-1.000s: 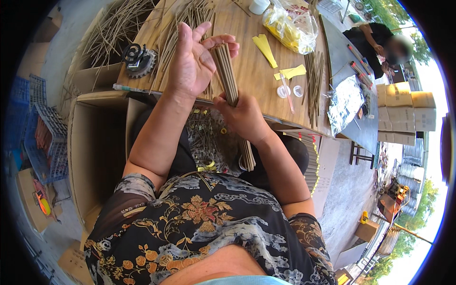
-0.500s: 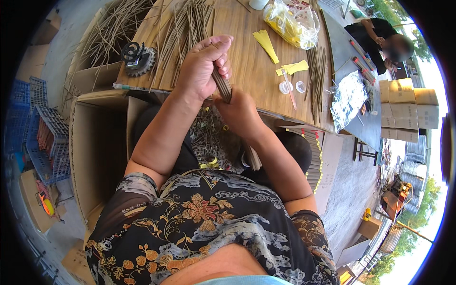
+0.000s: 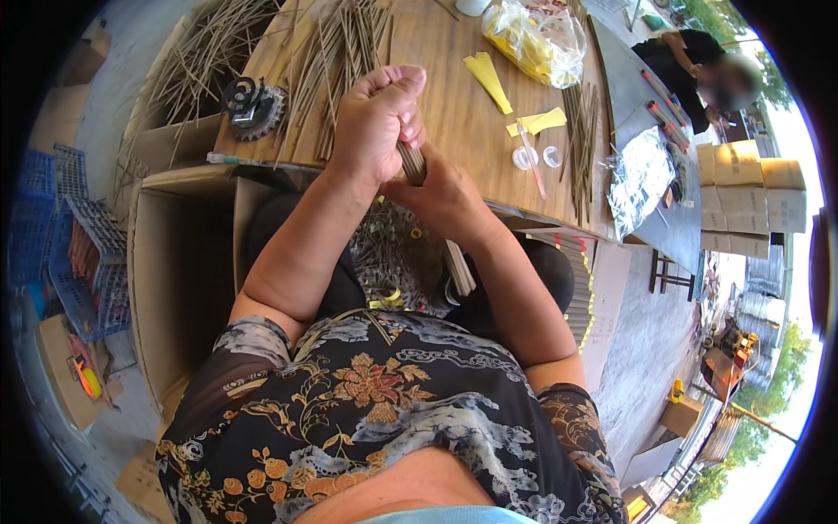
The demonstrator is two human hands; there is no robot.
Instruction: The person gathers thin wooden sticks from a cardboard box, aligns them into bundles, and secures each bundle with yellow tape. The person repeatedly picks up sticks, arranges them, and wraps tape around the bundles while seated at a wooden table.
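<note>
A tight bundle of thin brown sticks (image 3: 412,165), like incense sticks, slants between my two hands at the table's near edge. Around its upper part my left hand (image 3: 377,118) is closed in a fist, the thumb over the fingers. Just below, my right hand (image 3: 443,194) wraps the bundle, its thumb pointing left across it. The lower ends of the sticks (image 3: 459,269) come out under my right wrist, above my lap. Many loose sticks (image 3: 349,44) lie on the table beyond my left hand.
The wooden table (image 3: 445,96) bears yellow paper strips (image 3: 487,83), a clear bag of yellow pieces (image 3: 534,44), small white rings (image 3: 525,158) and a black toothed metal tool (image 3: 255,109). An open carton (image 3: 179,279) stands left. A person (image 3: 690,70) works at the far right.
My right hand has shifted slightly up along the bundle, and its thumb now stretches left. The lower stick ends show more below my wrist. My left hand stays nearly in place.
</note>
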